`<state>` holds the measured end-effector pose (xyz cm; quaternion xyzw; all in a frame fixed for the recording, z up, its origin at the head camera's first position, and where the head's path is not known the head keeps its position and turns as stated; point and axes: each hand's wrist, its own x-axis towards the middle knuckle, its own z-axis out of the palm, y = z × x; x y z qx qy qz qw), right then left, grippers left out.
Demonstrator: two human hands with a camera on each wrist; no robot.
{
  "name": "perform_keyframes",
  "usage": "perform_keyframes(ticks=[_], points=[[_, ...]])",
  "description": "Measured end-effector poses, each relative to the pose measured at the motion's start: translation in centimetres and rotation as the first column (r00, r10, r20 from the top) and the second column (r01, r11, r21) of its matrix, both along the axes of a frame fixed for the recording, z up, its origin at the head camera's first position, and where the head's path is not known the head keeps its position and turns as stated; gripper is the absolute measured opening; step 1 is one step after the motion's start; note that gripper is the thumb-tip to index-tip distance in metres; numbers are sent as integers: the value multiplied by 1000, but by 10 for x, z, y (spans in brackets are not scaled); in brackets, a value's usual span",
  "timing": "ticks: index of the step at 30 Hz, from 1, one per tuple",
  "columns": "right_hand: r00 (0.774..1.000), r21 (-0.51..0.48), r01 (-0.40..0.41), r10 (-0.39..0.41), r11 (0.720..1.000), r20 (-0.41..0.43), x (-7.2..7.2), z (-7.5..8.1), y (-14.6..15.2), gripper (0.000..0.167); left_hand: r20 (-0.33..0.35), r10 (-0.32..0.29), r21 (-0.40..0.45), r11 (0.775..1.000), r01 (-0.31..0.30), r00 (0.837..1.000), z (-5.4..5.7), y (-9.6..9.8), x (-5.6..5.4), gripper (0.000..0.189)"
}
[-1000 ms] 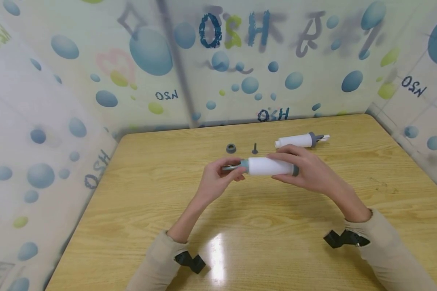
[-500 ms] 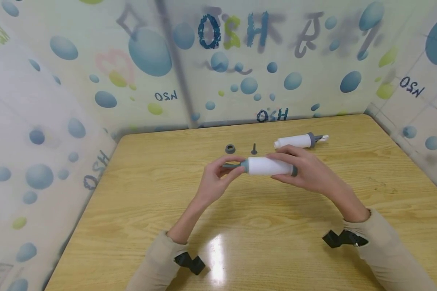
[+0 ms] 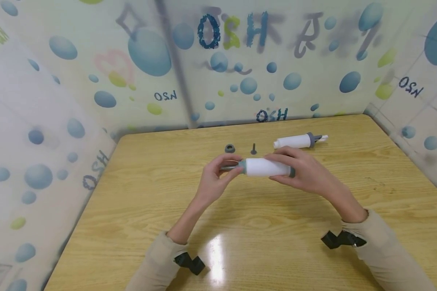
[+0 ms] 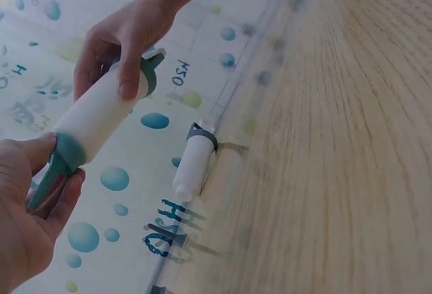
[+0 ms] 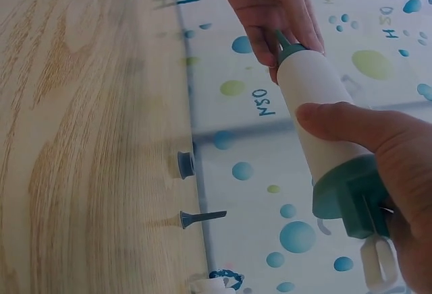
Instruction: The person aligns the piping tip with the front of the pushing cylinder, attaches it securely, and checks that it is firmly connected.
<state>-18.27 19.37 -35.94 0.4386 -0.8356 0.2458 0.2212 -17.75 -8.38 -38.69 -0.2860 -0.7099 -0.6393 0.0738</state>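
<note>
White glare on the tabletop, wrist views dimmer

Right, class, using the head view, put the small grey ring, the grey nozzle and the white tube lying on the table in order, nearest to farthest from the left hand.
From the left hand:
1. Grey ring: just beyond it.
2. Grey nozzle: to the right of the ring, spike up.
3. White tube: farthest right, on its side.

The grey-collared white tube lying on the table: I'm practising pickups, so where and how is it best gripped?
Probably by the middle of the white tube, from above, closing across its width: it lies on its side, straight there, while the grey collar flares and narrow parts jut beyond it.
</note>
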Motion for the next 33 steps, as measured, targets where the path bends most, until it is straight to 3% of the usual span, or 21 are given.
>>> perform_keyframes(ticks=[4,9,13,18,23,26,29,33], points=[[1000,-7,-4,4,1000,-17,0,0,1,52,90,-32,-12,999,33,995,0,-1,-1,32],[1000,-15,-9,8,1000,-29,-1,-1,1,66,189,-99,-4,995,101,977,1,-2,0,31],[1000,-5,-7,7,1000,-17,-1,0,2,65,171,-114,-5,993,117,979,2,-3,0,33],[1000,18,-9,9,1000,0,-2,-1,3,51,133,-93,-30,995,97,987,2,-3,2,35],[1000,30,-6,6,1000,-10,-2,-1,1,65,101,-67,-19,997,69,993,1,-2,2,23],[1000,33,-14,15,999,-20,-1,-1,-1,66,84,-41,-11,999,42,996,1,-1,3,12],[1000,34,-18,18,999,-25,-1,-1,-1,65,88,-20,-19,1000,22,996,1,0,3,10],[999,32,-11,12,999,-29,0,-1,-1,60,124,-26,-36,999,31,992,2,0,2,23]])
